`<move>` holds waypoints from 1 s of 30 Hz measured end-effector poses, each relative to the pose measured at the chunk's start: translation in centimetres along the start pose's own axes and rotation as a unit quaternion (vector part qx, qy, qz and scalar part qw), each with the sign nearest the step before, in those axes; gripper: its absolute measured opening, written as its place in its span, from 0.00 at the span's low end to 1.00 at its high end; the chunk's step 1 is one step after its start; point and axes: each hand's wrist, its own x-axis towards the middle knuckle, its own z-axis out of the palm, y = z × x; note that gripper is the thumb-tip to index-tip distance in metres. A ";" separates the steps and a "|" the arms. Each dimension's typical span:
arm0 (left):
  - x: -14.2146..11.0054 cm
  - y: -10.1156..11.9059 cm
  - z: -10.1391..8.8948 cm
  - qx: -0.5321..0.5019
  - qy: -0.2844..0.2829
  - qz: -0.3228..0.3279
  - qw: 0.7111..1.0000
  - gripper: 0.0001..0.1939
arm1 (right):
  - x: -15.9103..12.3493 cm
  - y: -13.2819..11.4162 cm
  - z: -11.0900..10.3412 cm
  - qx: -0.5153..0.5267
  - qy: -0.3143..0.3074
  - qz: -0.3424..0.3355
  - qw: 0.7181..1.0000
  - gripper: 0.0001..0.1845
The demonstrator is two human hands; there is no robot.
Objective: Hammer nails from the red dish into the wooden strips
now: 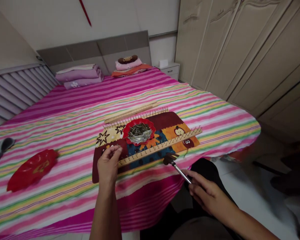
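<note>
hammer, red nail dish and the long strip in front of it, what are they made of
Hammer: shiny, silvery handle, likely polished metal from its bright highlight; the dark head's material is unclear. Red dish: probably glossy plastic, given its smooth colour and scalloped rim. Strip: seems unpainted wood, going by its pale tan colour.

- The left hand (pixel 108 163) hid one end of the nail-studded strip (pixel 160 147); whether its fingertips pinched a nail was too small to tell.
- The hammer (pixel 181 172) had a blurred head, perhaps clawed; the right hand (pixel 206 193) covered its grip.
- The left edge cut off a grey object (pixel 1 148).
</note>
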 end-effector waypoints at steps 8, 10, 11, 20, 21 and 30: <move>-1.7 -5.6 -3.9 -0.059 0.102 -0.051 0.992 0.17 | -0.1 -0.3 0.8 -0.008 0.009 0.030 0.999 0.31; -1.7 -6.3 -3.7 -0.058 0.110 -0.055 0.991 0.17 | -0.2 -0.4 0.8 -0.012 0.003 0.031 0.999 0.31; -1.8 -6.5 -3.5 -0.055 0.113 -0.058 0.990 0.16 | -0.2 -0.4 0.8 -0.012 -0.001 0.031 0.999 0.31; -1.7 -7.4 -3.0 -0.031 0.113 -0.078 0.990 0.18 | -0.3 -0.8 0.9 -0.008 -0.009 0.044 0.999 0.31; -1.7 -7.6 -3.1 -0.029 0.112 -0.072 0.991 0.18 | -0.3 -0.9 1.0 -0.007 -0.010 0.043 0.999 0.31; -2.2 -7.8 -2.9 0.055 0.104 -0.031 0.993 0.15 | 0.6 -2.3 2.2 -0.036 -0.058 -0.015 0.998 0.26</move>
